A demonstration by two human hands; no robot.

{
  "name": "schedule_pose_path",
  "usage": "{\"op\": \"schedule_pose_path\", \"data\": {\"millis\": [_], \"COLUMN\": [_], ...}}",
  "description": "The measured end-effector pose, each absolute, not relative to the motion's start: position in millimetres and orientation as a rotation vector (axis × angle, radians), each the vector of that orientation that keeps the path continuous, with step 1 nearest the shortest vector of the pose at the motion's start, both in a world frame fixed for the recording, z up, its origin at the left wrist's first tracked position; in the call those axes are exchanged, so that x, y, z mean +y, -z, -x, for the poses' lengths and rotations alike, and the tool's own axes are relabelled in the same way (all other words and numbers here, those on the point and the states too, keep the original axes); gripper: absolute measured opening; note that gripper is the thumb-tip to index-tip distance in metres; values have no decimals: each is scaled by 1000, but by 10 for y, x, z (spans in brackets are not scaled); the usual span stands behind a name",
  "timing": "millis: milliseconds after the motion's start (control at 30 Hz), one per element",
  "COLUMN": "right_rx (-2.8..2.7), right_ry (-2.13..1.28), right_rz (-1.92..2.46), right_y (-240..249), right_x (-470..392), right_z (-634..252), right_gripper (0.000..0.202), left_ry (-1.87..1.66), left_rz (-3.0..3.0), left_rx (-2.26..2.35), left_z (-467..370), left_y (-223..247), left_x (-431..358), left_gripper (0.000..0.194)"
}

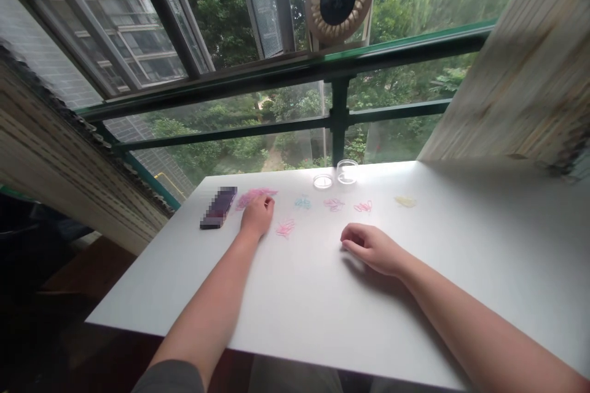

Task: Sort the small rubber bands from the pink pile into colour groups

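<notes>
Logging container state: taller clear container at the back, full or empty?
Looks empty: nothing coloured shows inside the clear container; the large pink pile lies outside, on the white tabletop.

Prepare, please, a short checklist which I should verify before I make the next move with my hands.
1. Left hand holding a piece: cannot tell, too small to see.
2. Right hand free: ok, nothing visible in it.
3. Large pink pile fully in view: not ok, left hand hides part.
4. Blue pile separate from other piles: ok.
5. Yellow pile separate: ok.
6. Phone apart from both hands: ok.
</notes>
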State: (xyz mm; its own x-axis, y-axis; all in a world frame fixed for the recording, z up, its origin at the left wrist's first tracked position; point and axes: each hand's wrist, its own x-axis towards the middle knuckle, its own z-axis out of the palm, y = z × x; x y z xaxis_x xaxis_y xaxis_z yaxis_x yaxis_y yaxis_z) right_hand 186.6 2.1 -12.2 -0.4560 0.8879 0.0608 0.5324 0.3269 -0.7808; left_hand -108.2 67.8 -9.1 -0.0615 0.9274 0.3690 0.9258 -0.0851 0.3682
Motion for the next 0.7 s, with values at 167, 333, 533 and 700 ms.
{"op": "schedule_pose_path", "data": {"millis": [167, 333, 533, 700], "right_rx": [-2059, -1808, -1535, -1524], "right_ry": [-994, -1255, -1466, -1520], "right_rz": [1198, 1076, 941, 930], "right_y": [141, 198, 144, 104], "right_x": [41, 88, 124, 136], "right_z": [-1870, -1860, -1898, -1927], "right_gripper": [11, 16, 24, 24], "left_ry": [-944, -928, -1051, -975], "left_rz": [-2141, -2160, -2096, -2185], "left_rx": [1668, 1298, 1245, 1222], "left_z": [608, 57, -125, -54], "left_y": [-151, -226, 1, 37], "left_x": [430, 183, 34, 23], "left_gripper": [18, 15, 9, 8]}}
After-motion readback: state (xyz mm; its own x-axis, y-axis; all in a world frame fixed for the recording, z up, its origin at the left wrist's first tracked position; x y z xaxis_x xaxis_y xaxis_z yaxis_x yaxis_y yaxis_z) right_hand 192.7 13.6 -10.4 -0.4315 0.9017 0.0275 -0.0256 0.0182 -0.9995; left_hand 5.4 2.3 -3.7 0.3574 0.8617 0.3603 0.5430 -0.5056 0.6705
